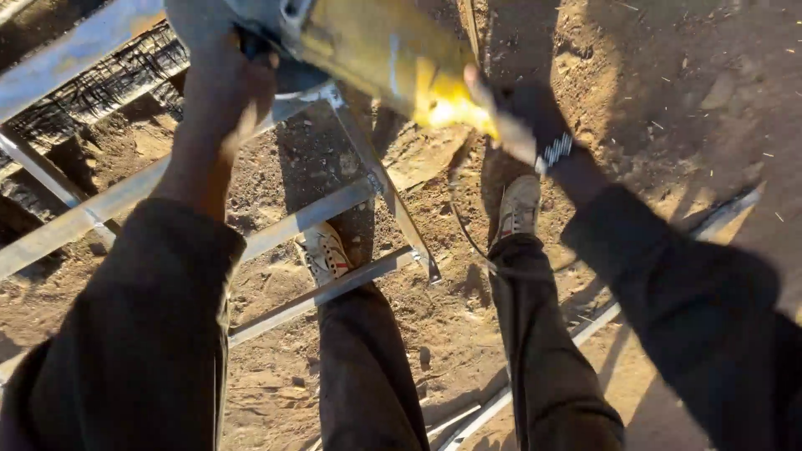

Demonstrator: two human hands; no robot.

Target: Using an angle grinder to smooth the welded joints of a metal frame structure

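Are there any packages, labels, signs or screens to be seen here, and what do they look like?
No packages, labels, signs or screens show in this view.
Yellow power tool: top middle, held by both hands, blurred; no label can be made out.
Wristband: on the right wrist, dark and light chequered; no screen face shows.

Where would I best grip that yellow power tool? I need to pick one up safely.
With two hands, as shown: the left hand from the left, near the grey head, and the right hand from the right, at the tapered rear end of the yellow power tool. Its long, heavy-looking body probably needs support at both ends.
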